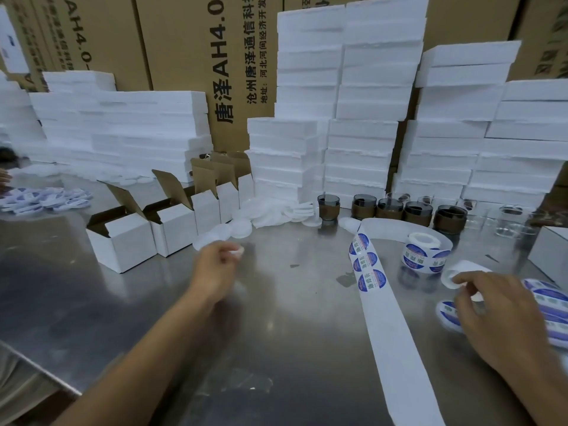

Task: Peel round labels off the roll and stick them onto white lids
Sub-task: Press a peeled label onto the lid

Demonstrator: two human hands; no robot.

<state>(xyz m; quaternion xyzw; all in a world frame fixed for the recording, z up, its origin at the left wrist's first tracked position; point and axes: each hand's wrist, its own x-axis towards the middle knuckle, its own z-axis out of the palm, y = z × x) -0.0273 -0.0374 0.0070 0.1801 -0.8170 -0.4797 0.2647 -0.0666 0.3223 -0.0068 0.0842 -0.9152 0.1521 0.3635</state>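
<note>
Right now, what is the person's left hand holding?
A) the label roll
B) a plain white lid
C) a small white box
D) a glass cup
B: the left hand pinches a plain white lid at its fingertips, just in front of the loose lids, while the label roll stands apart from it on the table.

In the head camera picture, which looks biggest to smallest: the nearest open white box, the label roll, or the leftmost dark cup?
1. nearest open white box, clearly the largest
2. label roll
3. leftmost dark cup; it stands farther back, so its real size against the roll is unsure
</note>
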